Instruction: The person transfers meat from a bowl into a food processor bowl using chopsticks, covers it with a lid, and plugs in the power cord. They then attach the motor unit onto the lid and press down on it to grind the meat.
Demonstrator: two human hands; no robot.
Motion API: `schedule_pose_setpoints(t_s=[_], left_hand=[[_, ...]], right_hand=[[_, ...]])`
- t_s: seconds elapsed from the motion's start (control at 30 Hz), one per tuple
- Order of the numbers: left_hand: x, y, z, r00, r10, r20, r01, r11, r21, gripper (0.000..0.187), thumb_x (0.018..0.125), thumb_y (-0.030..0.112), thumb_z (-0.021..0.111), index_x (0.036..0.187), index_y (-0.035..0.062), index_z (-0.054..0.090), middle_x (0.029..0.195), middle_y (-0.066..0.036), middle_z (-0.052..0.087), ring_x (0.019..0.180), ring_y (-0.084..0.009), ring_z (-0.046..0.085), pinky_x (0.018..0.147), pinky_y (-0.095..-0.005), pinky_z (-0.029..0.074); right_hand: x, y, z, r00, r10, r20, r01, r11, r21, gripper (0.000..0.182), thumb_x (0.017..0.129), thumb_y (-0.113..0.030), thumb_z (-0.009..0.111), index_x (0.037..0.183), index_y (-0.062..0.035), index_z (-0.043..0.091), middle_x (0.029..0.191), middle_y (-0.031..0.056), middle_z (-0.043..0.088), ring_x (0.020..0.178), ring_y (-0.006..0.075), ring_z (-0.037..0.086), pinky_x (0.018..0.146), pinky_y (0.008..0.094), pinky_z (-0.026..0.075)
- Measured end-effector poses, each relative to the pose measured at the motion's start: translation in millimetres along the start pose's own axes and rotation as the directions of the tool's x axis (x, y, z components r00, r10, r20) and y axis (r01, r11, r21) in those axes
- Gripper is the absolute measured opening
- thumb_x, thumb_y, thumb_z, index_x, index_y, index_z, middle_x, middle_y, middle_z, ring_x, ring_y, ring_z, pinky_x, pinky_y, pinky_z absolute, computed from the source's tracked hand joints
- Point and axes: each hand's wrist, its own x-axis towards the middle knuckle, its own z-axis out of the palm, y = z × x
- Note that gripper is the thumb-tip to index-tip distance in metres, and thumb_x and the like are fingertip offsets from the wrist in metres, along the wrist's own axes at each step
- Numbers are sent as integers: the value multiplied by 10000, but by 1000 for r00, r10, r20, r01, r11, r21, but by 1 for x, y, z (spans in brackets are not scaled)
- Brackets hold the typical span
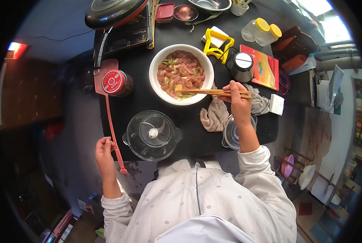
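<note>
My right hand (238,101) is closed around a pair of wooden chopsticks (213,92). Their tips reach into a white bowl (153,83) of sliced raw meat (185,71) mixed with green pieces, touching a yellowish lump (179,88) at the near rim. My left hand (105,149) hangs by the table's left front edge with its fingers curled together and nothing visible in them. Right beside its fingertips runs the handle of a pink fly swatter (110,113). A clear glass bowl (142,150) with a metal blade on a white hub stands in front of me.
A red-lidded jar (113,82) sits on the swatter's head. Beyond it, a covered pan (115,12) rests on a black cooktop (128,37). To the right are a blender motor unit (242,67), a yellow peeler-like frame (218,45), yellow-capped jars (255,30), cloths (215,115) and a clear lid (231,133).
</note>
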Motion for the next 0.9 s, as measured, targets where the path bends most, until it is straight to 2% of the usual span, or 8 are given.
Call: schedule_pose_setpoints(t_s=[0.1,0.17,0.23,0.3,0.37,0.47,0.7,0.9], left_hand=[[23,36,37,994,58,91,-68,992,107,203,1002,163,542,1099,0,613,860,-29,643,764,-82,580,746,-225,484],[53,54,70,959,66,277,-112,981,156,266,1002,174,544,1178,-19,592,935,-51,663,816,-92,593,768,-233,487],[83,63,112,894,-35,446,-81,968,238,343,1015,252,525,1230,-10,577,1012,-61,670,877,-114,604,798,-262,486],[121,56,150,822,-258,507,-8,886,464,403,1011,311,526,1257,-7,556,1065,-73,664,927,-137,614,837,-278,494],[155,46,178,705,-430,565,32,815,579,439,1001,358,535,1257,2,553,1101,-80,662,973,-160,630,876,-302,509],[179,33,199,676,-458,578,86,827,555,403,979,333,567,1213,5,583,1095,-87,671,990,-178,647,890,-333,524],[179,13,206,742,-270,614,117,953,278,270,901,173,583,1087,-18,629,990,-93,689,881,-179,675,854,-321,539],[152,49,204,783,-104,613,-61,968,242,179,878,112,589,959,-35,650,833,-79,673,688,-152,650,648,-271,535]], right_hand=[[11,2,-18,998,59,-14,-58,996,62,328,1015,-266,529,907,31,613,883,105,648,765,219,701,686,308,599],[16,11,-27,995,93,-36,-90,993,78,337,1016,-277,526,908,30,615,880,104,649,769,221,702,686,310,600],[16,16,-35,994,103,-48,-97,988,118,332,1018,-278,518,912,21,618,879,107,647,765,217,697,683,306,601],[13,21,-44,990,127,-63,-114,978,174,329,1018,-278,516,911,16,619,879,110,646,761,215,694,680,303,602],[7,23,-53,983,156,-98,-131,966,224,318,1013,-280,526,915,9,615,870,105,638,761,217,693,677,312,611],[-8,25,-68,972,188,-145,-136,942,308,308,1013,-280,526,924,3,609,863,99,631,762,222,697,665,336,621],[-54,8,-114,943,198,-268,-80,915,395,308,1018,-286,511,922,-12,613,843,89,638,739,206,699,615,309,619],[-144,-24,-181,857,129,-500,61,936,347,317,1022,-292,502,888,-34,625,811,71,637,737,195,698,606,290,610]])
